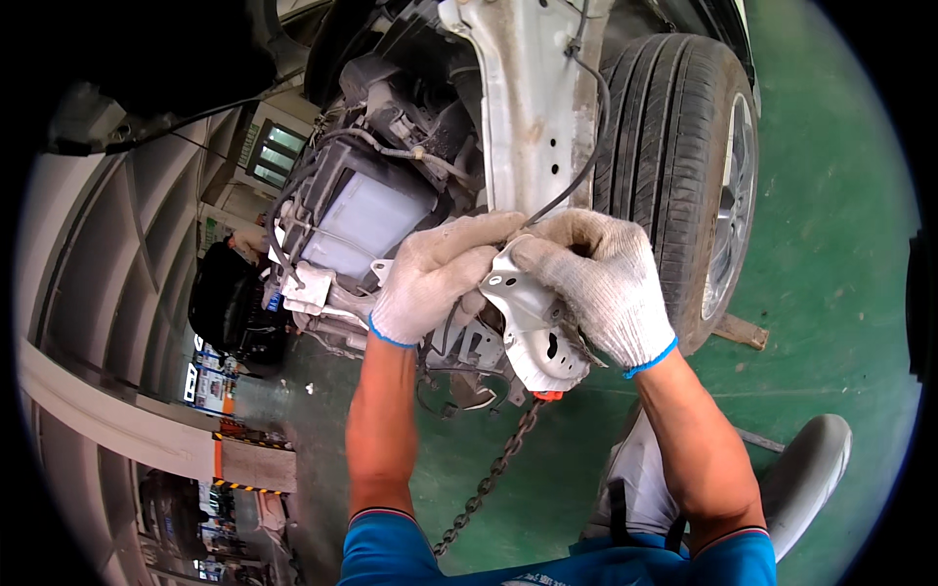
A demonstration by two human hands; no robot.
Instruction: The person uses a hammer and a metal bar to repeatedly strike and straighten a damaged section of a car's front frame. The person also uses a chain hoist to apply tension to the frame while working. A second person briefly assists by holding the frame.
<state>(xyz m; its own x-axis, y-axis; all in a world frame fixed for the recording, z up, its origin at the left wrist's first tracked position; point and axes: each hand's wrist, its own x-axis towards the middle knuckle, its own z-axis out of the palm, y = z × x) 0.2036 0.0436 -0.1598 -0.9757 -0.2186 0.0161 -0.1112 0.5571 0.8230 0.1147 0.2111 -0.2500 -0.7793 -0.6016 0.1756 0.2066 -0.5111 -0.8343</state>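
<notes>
My left hand (437,276), in a whitish knit glove with a blue cuff, is closed with its fingertips at a black cable (599,146). My right hand (608,280), gloved the same way, pinches beside it, thumb and fingers closed around the cable. The fingers partly hide where the cable passes between the hands. Just below my fingertips is a bare silver metal bracket (532,322) with holes, at the end of a pale car body rail (532,107). The right hand rests close against this bracket's edge.
A car wheel (674,176) stands right of the rail, a wood block (743,331) by it. Left are a white reservoir (366,223) and engine-bay parts. A chain (489,479) runs down from an orange-red piece (547,396) under the bracket, above the green floor (811,322).
</notes>
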